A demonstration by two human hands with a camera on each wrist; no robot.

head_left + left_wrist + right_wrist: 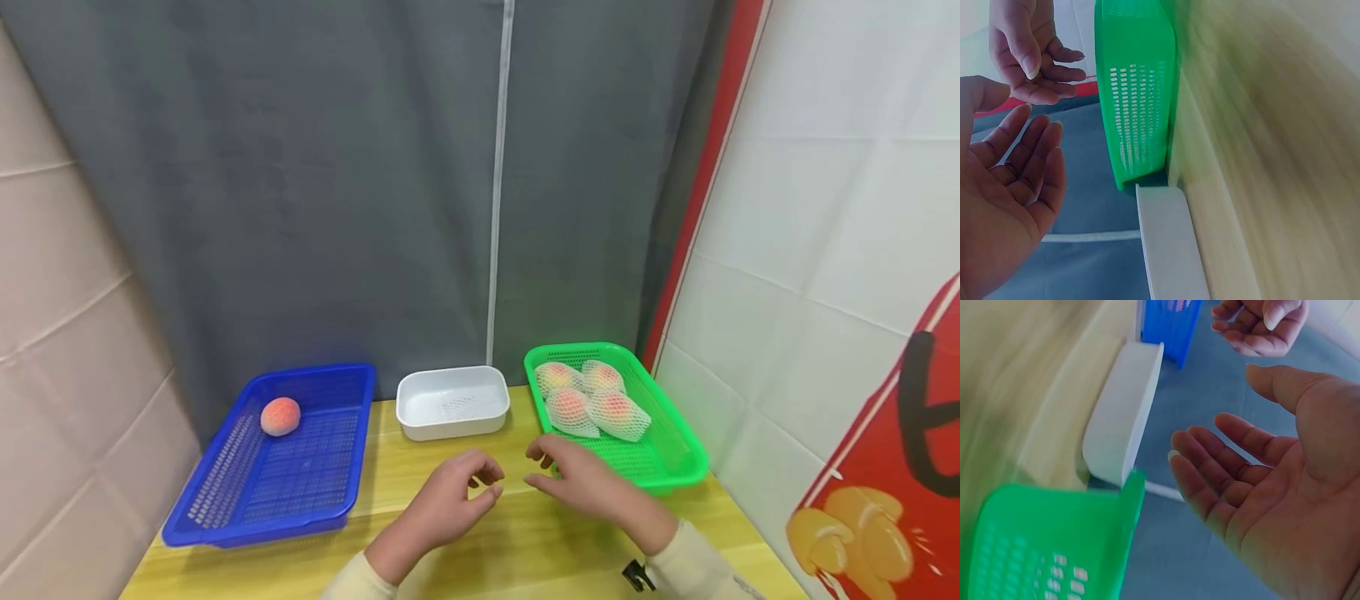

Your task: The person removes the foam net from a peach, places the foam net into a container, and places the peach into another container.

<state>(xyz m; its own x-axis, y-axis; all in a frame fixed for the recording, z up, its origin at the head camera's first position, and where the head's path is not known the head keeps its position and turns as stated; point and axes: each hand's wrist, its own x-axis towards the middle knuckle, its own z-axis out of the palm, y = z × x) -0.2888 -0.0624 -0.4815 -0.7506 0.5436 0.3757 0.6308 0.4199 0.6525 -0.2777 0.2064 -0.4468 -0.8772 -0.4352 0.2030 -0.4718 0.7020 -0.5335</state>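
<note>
Over the front middle of the table, my left hand (pixel 453 493) hovers with its fingers loosely curled and nothing in it. Facing it a short gap away is my right hand (pixel 581 479), also holding nothing, beside the near left edge of the green basket (pixel 675 446). Both palms show bare in the wrist views. Several peaches (pixel 618 410) in white foam nets lie in the green basket. One bare peach (pixel 281 416) sits toward the back left of the blue basket (pixel 300 475). Between the baskets stands a white tray (pixel 452 431) with nothing in it but dark marks on its floor.
The baskets and tray stand on a yellow wooden table (pixel 480 558). A grey curtain (pixel 337 192) hangs right behind them. Pale wall sheets (pixel 75 358) close off the left side, and a white sheet with a red print (pixel 885 500) closes off the right.
</note>
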